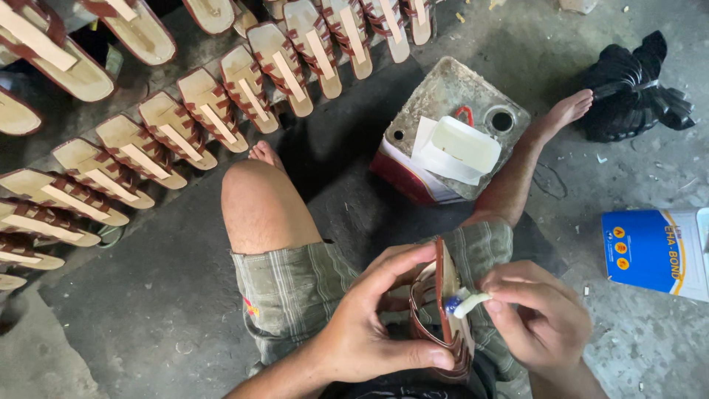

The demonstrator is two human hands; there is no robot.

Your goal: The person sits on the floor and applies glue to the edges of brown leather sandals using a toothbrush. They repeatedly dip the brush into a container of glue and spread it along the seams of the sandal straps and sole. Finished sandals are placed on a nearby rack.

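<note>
The left hand (369, 325) is gripping a brown strappy leather sandal (442, 310) turned on its edge over the person's lap, fingers curled over its top and thumb pressing along the lower strap side, so the hand is clamped on it. The right hand (538, 314) is pinching a small white applicator with a blue tip (464, 303) between thumb and fingers, its tip touching the sandal's sole edge. The person is sitting on the grey concrete floor (148, 310) in striped shorts. Ahead of the knees, a grimy square metal can (421, 111) is carrying a white plastic lid-like piece on white paper (461, 144). Rows of matching unfinished sandals (177, 125) are lying to the left. A blue glue box (653, 251) is resting on the right, near a black bundle (635, 85).
</note>
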